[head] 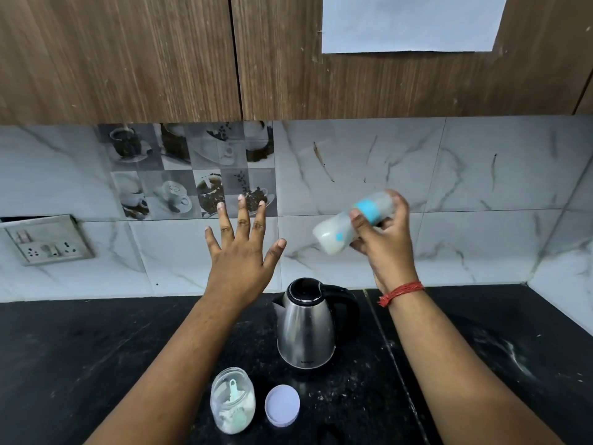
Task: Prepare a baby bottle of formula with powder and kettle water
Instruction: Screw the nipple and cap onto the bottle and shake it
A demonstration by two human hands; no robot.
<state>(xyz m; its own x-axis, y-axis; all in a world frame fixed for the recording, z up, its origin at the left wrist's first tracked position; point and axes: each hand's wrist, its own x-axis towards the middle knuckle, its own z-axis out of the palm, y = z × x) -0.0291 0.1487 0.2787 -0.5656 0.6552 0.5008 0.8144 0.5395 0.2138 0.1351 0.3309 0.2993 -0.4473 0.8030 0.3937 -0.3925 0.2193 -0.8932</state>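
The right hand [385,232] grips a baby bottle [349,221] sideways in the air above a kettle [306,326]; milky liquid is inside. The left hand [240,248] hovers open and empty. A loose cap would likely leak. An uncovered powder jar [232,399] stands near the dark table's [80,348] front edge; the right side is bare.

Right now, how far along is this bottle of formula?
Nearly done. The bottle, blurred and tipped sideways in the right hand, already holds milky liquid. The left hand is open and empty. Left: closing the powder jar, whose lid lies beside it.
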